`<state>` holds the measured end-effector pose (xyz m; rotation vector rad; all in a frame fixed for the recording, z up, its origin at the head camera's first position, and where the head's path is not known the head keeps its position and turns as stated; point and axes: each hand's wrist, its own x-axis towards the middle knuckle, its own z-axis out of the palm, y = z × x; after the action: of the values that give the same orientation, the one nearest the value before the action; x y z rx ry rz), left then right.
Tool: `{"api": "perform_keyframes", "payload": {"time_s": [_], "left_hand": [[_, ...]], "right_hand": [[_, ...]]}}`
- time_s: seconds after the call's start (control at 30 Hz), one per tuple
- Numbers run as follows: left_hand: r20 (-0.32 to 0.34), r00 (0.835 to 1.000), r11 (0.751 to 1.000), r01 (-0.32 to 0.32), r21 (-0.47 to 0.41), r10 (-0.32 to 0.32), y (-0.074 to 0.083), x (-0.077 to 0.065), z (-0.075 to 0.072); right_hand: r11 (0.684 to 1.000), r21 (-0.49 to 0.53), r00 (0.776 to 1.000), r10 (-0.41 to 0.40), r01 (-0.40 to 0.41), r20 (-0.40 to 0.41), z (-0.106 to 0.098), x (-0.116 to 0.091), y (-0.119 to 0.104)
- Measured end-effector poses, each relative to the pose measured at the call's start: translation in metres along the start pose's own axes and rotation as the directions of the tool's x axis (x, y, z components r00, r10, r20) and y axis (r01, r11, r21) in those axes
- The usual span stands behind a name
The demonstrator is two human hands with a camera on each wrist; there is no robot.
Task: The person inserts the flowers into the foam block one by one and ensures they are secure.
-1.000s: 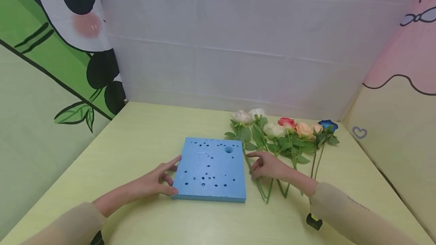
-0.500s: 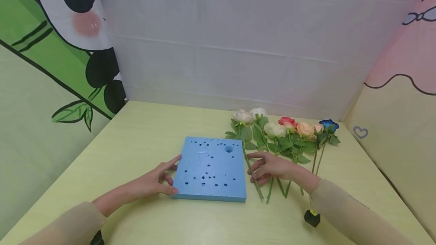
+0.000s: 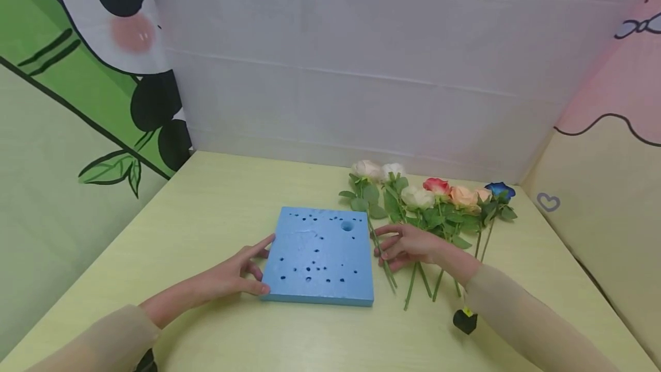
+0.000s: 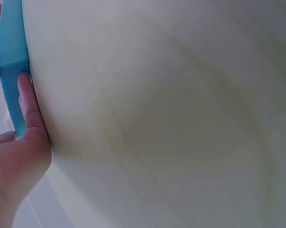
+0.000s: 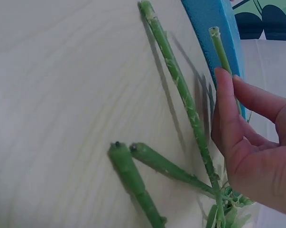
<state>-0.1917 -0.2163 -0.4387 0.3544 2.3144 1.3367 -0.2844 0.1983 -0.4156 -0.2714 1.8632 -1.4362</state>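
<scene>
The pale table (image 3: 232,188) is filling the lower frame, and the blue perforated block (image 3: 299,251) is lying flat just below centre. Roses (image 3: 463,196) are spreading right of it, showing white, red, peach and blue! At lower left, the left hand (image 3: 240,274) is touching the block's left side, thumb and forefinger spread well apart. Right of centre, the right hand (image 3: 410,245) is pinching a green stem (image 5: 220,50), fingers together on it, just beside the block's right edge.
</scene>
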Motion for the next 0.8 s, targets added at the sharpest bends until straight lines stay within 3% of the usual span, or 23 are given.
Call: {"api": "perform_keyframes", "payload": {"time_s": [0.43, 0.8], "left_hand": [[-0.019, 1.000, 1.000, 0.023, 0.003, -0.023, 0.003, -0.002, 0.001], [-0.012, 1.000, 1.000, 0.027, -0.002, -0.027, 0.005, -0.002, 0.002]], "right_hand": [[0.995, -0.091, 0.995, -0.044, 0.036, -0.086, -0.012, 0.013, -0.031], [0.994, -0.048, 0.992, -0.098, 0.094, -0.081, 0.008, 0.024, -0.042]]}}
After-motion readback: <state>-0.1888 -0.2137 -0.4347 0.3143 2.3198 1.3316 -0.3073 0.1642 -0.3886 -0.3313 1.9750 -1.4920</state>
